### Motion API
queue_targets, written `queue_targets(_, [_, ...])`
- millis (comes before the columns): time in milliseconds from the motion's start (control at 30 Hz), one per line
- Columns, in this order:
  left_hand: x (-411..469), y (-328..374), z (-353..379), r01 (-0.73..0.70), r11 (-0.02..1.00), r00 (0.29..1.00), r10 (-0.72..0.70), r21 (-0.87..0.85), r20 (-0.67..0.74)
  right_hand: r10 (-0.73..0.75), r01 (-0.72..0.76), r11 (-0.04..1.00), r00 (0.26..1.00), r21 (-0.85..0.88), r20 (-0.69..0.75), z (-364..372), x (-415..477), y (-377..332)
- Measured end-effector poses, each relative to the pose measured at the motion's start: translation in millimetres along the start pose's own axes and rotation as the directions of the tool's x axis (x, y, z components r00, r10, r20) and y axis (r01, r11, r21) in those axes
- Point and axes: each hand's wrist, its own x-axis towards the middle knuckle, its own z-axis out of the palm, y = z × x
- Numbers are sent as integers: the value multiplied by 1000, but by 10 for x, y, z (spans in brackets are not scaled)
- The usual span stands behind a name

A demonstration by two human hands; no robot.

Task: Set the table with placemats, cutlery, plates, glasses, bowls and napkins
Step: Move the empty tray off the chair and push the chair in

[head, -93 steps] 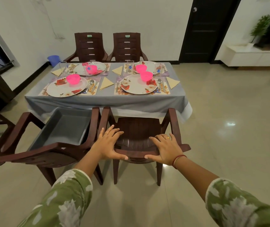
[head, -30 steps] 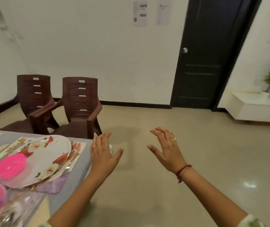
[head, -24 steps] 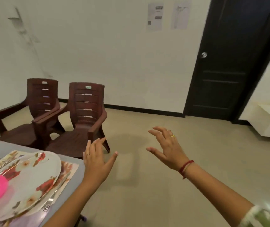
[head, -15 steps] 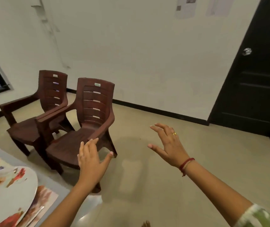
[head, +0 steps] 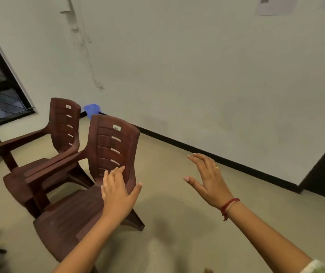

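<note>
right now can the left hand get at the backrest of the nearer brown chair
Probably yes. The left hand is open and overlaps the backrest of the nearer chair in view, with nothing between them. Whether it touches the backrest is unclear.

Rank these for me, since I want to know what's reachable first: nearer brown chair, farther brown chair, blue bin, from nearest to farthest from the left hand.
1. nearer brown chair: just ahead of the left hand.
2. farther brown chair: behind it, to the left.
3. blue bin: by the wall, beyond both chairs.
</note>
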Motion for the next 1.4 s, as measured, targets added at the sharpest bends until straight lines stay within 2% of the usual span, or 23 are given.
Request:
queue_targets(167, [987, 254, 599, 108, 993, 991, -105, 41, -82, -104, 103, 994, 994, 37, 35, 149, 1150, 939])
queue_targets(333, [1883, 508, 938, 209, 977, 961, -198, 42, -192, -250, 239, 967, 959, 90, 132, 374, 2383, 1526])
queue_targets(533, [2548, 299, 1224, 379, 925, 883, -358, 11, -303, -425, 374, 894, 881, 245, 206, 1135, 3596, 1720])
queue_targets(700, [3289, -143, 1300, 526, 850, 784, -484, 2, -389, -587, 493, 797, 769, 349, 253, 1935, 4652, 1612])
queue_targets(933, [4241, -575, 1152, 662, 747, 613, -586, -60, -530, -818, 701, 575, 513, 422, 260, 2866, 6038, 1108])
queue_targets(1033, [4376, -709, 1177, 717, 697, 576, -609, -21, -545, -863, 691, 502, 444, 520, 242, 3286, 6320, 885])
queue_targets(1067, [4387, -701, 1209, 723, 691, 591, -606, 15, -533, -876, 699, 478, 428, 531, 223, 3366, 6335, 883])
queue_targets(1100, [4438, -782, 1250, 781, 624, 502, -640, -13, -582, -920, 701, 390, 320, 597, 225, 3635, 6443, 712])
queue_targets(1133, [4468, -801, 1285, 806, 590, 451, -660, -42, -601, -939, 714, 344, 251, 610, 237, 3801, 6510, 607])
queue_targets(1167, [4489, -778, 1308, 805, 592, 462, -658, -30, -595, -948, 745, 315, 222, 589, 226, 3870, 6518, 616])
queue_targets(1200, [4558, -807, 1327, 853, 515, 355, -686, -80, -635, -970, 731, 226, 109, 644, 217, 4083, 6596, 438])
queue_targets(1233, [4587, -820, 1350, 881, 455, 278, -722, -132, -633, -979, 748, 159, 37, 644, 199, 4206, 6632, 337])
queue_targets(1267, [4611, -829, 1355, 890, 444, 295, -737, -106, -608, -983, 767, 124, 7, 629, 185, 4233, 6625, 346])
queue_targets(1300, [4709, -817, 1391, 925, 354, 197, -756, -136, -624, -983, 738, 20, -110, 674, 149, 4396, 6697, 222])
queue_targets(1333, [4728, -826, 1423, 943, 287, 126, -778, -169, -615, -976, 741, -50, -177, 670, 123, 4475, 6738, 137])
queue_targets(1367, [4721, -834, 1421, 950, 280, 143, -785, -140, -603, -975, 756, -77, -194, 650, 111, 4474, 6740, 124])
queue_targets(1400, [4854, -792, 1499, 964, 198, 46, -785, -179, -618, -954, 710, -161, -289, 685, 75, 4600, 6854, 20])
